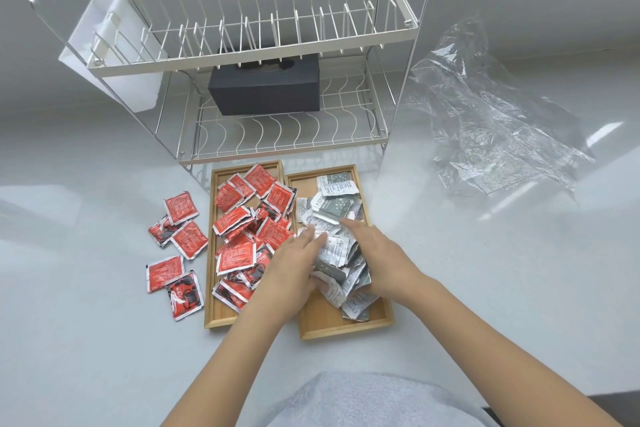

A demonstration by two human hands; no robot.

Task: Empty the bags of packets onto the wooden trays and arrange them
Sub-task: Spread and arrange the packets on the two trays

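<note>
**A:** Scanning left to right: loose red packets (180,239) lie on the counter (86,340) at lower left, outside the left tray (210,288). The red pile (249,229) inside that tray is jumbled, overlapping, some packets tilted.

**B:** Hands?

**A:** Centre frame, both on the grey-white packets (341,246) in the right tray (343,329). Left hand (294,263) lies flat, fingers spread, pressing the pile's left side. Right hand (377,253) cups the right side. Neither is closed round a packet; they bracket the heap.

**B:** Advice for the step?

**A:** Squeeze the heap inward, square the edges against the tray wall, then fan into rows. Keep palms low so nothing hops the rim. The far end has bare wood to spread into.

**B:** Bags?

**A:** Clear plastic bag (485,121) at upper right looks emptied. I'd collect the red strays next.
</note>
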